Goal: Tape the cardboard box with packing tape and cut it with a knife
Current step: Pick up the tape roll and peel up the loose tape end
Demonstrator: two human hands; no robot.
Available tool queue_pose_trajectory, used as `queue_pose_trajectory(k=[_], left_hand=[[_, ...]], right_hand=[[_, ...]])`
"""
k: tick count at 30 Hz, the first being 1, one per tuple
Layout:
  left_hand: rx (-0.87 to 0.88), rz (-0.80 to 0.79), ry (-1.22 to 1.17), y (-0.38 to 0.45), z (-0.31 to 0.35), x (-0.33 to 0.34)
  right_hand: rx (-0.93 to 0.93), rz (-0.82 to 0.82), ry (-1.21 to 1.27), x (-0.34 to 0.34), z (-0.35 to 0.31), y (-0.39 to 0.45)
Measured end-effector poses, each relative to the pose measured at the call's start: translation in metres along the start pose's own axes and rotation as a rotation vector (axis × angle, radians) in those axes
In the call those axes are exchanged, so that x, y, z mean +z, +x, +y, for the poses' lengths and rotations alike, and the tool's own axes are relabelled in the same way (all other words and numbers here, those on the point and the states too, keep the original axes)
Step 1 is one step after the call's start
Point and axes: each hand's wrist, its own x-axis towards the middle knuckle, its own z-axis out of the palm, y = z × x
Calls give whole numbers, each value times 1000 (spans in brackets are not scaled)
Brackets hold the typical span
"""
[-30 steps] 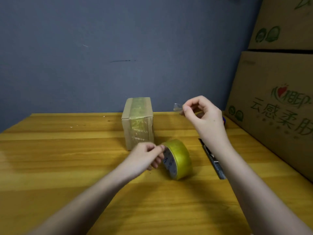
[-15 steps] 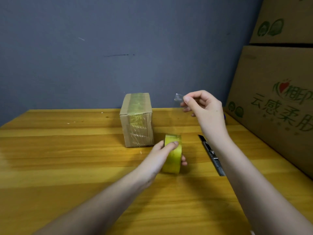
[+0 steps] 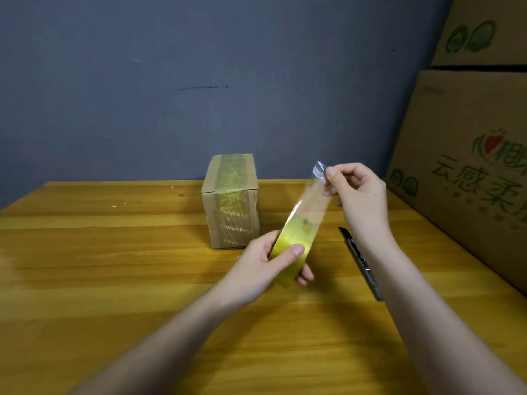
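A small cardboard box (image 3: pixel 231 201), taped, its print too faint to read, stands at twelve o'clock on a wooden table (image 3: pixel 99 280); the left hand (image 3: pixel 265 265) grips a yellow tape roll (image 3: pixel 293 249), the right hand (image 3: pixel 356 195) pinches its pulled strip (image 3: pixel 312 201), a knife (image 3: pixel 360 262) at three o'clock, cartons with green Chinese lettering (image 3: pixel 467 178) against a grey wall (image 3: pixel 199 81)

A single wide-angle view looks from the person's head, forward and down over the bench (image 3: pixel 114 280), facing a grey wall (image 3: pixel 199 81) at its far edge. Both forearms reach in from the bottom, so the camera sits close behind the fingers (image 3: pixel 296 249). Beyond the fingers the bench runs to the wall; to their right, stacked cartons (image 3: pixel 470 166) fill the frame's edge.
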Motion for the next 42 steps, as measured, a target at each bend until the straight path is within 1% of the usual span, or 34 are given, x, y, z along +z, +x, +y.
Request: queue_pose_trajectory(k=[6, 11, 17, 26, 32, 37, 42], left_hand=[[106, 113, 37, -3, -9, -2], [119, 169, 17, -4, -13, -1], [138, 164, 26, -5, -14, -1], [137, 157, 70, -7, -13, -1], [168, 147, 101, -9, -13, -1], [195, 146, 136, -10, -13, -1], [224, 147, 166, -10, -13, -1]], right_hand=[[44, -39, -43, 3, 13, -6], [70, -85, -52, 6, 22, -11], [106, -145, -15, 9, 29, -15], [189, -282, -16, 10, 36, -19], [288, -381, -18, 8, 39, -19], [404, -497, 41, 6, 39, -22], [508, -548, 95, 7, 38, -23]])
